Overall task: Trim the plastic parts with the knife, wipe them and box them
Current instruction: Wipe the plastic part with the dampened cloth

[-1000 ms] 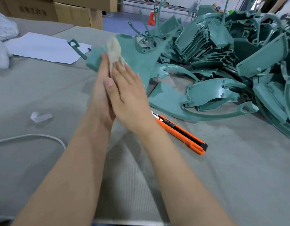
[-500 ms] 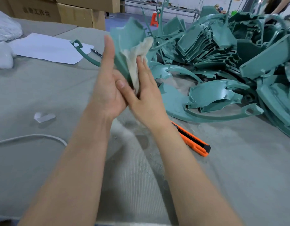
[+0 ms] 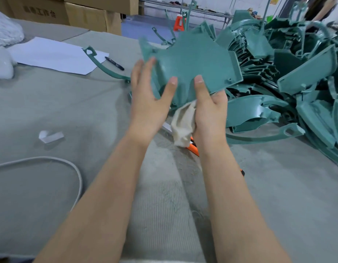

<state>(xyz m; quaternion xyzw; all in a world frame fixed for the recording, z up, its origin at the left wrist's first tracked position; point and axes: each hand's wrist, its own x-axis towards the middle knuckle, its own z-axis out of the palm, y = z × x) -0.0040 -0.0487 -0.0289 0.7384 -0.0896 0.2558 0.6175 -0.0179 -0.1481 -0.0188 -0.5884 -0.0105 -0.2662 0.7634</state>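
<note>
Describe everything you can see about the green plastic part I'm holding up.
The green plastic part is a matte teal moulded panel, flat with an angular outline, a raised rim on its right edge and a small boss near the lower right corner. It is held above the table, face toward the camera. The left hand grips its left side, thumb on the face; the right hand presses its lower edge with the thumb, a cream cloth bunched under it.

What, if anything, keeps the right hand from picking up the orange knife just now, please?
Probably not reachable yet: the right hand holds the green part and the cloth. The knife lies on the table just beneath its wrist, seemingly unblocked.
</note>
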